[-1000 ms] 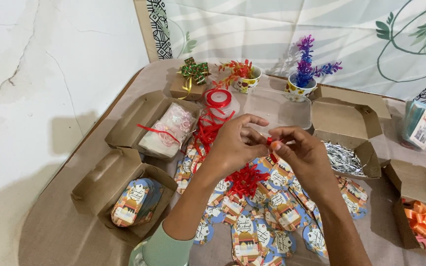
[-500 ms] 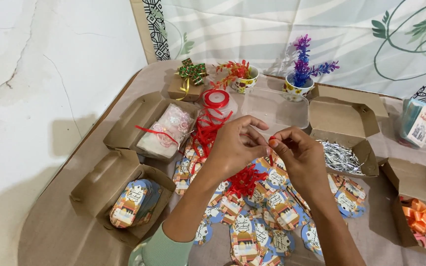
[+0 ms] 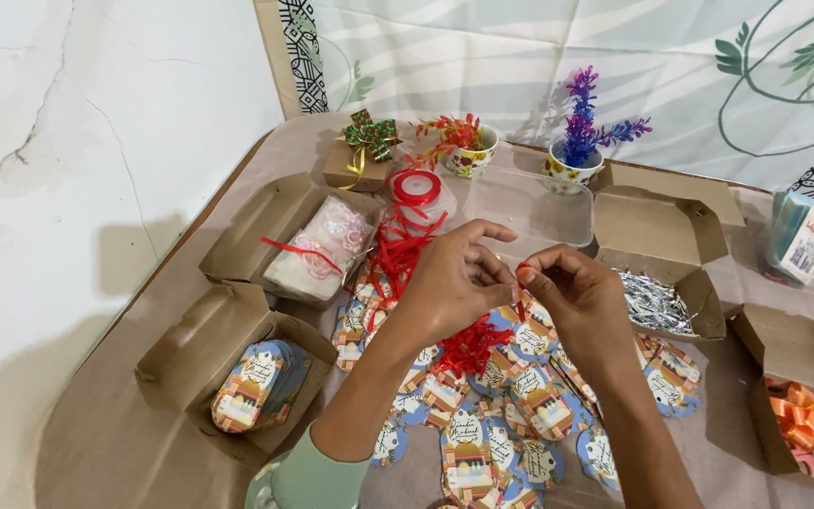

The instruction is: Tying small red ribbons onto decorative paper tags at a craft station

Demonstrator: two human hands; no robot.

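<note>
My left hand (image 3: 454,280) and my right hand (image 3: 575,294) meet above the table, fingertips pinched together on a thin red ribbon (image 3: 518,300) that hangs between them. Below them lies a heap of cut red ribbon pieces (image 3: 468,346) on several colourful paper tags (image 3: 482,443) spread over the brown table. A red ribbon spool (image 3: 416,188) stands behind my left hand, with loose red ribbon (image 3: 396,253) trailing from it toward me.
Open cardboard boxes ring the work area: one with a tag stack (image 3: 258,385), one with a clear bag (image 3: 317,249), one with silver shreds (image 3: 654,302), one with an orange bow (image 3: 805,417). Two flower cups (image 3: 575,170), a clear tray (image 3: 531,205) and a bow-topped box (image 3: 358,160) stand behind.
Both hands stay pinched on the ribbon and shift only slightly; the fingers work the strand between them. The view has tilted a little.
</note>
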